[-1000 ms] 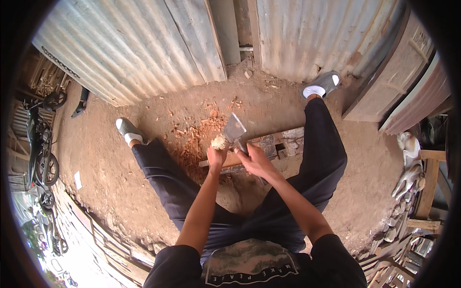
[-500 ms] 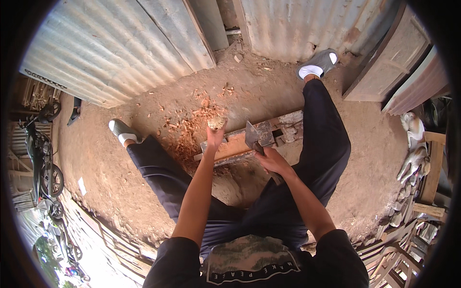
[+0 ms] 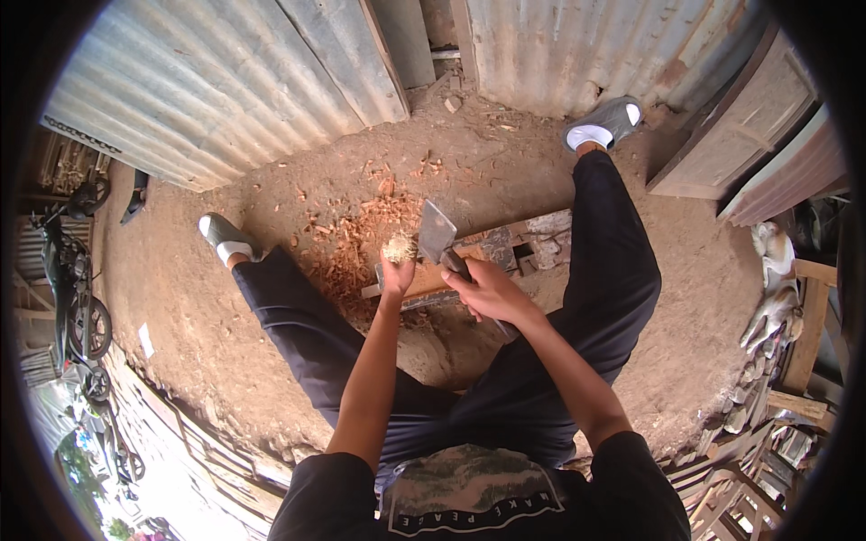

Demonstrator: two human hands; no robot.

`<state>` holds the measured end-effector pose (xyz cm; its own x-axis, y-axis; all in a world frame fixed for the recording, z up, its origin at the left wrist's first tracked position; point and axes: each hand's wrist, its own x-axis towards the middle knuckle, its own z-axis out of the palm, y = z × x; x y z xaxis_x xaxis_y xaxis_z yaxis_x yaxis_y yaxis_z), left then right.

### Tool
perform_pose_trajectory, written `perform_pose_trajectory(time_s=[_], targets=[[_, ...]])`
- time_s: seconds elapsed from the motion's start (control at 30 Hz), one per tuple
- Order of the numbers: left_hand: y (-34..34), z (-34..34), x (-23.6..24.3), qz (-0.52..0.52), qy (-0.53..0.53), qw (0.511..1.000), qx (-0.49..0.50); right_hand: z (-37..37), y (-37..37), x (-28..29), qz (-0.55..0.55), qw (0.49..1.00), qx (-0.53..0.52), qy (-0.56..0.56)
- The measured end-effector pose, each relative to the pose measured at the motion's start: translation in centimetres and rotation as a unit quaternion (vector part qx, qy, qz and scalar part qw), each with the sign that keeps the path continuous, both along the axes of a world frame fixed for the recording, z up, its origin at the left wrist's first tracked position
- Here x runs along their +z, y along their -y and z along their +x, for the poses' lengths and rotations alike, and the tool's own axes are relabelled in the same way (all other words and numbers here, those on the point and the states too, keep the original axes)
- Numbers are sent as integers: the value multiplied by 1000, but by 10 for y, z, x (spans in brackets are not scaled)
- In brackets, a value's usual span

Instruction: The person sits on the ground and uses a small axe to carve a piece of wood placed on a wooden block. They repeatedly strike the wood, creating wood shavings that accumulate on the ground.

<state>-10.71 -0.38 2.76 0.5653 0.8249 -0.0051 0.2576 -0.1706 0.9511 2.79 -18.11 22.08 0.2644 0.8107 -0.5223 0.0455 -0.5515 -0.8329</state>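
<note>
A pale, rough-ended piece of wood (image 3: 400, 246) stands in my left hand (image 3: 396, 276), whose fingers wrap round its lower part. My right hand (image 3: 492, 290) grips the dark handle of a hatchet-like tool with a broad flat metal blade (image 3: 438, 231). The blade is raised just right of the wood, apart from it. Beneath both hands lies a long wooden block (image 3: 550, 236) on the ground, with a square hole toward its right end; my left hand hides part of its left end.
Reddish wood shavings (image 3: 347, 243) lie around the block's left end. My legs spread to both sides. Corrugated metal sheets (image 3: 225, 90) stand ahead. A dog (image 3: 773, 279) lies at the right beside stacked boards (image 3: 812, 334). A motorcycle (image 3: 68, 279) stands at far left.
The blade has swung up and left, nearer the wood, with my right hand moving up and left. My left hand has come slightly down and left, still holding the wood.
</note>
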Motion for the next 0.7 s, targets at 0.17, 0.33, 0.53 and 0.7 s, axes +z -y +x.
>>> perform_pose_trajectory(time_s=[0.17,0.33,0.53,0.7], targets=[[-26,-29,-23,-3,54,998,-42,-29,-12,23,117,986,-7,116],[1,-38,-1,-68,18,977,-202,-38,5,41,147,982,23,114],[43,-44,25,180,-44,913,-362,-50,49,6,78,997,-11,-3],[46,-40,13,194,-98,866,-451,-55,75,10,-49,990,-90,-97]])
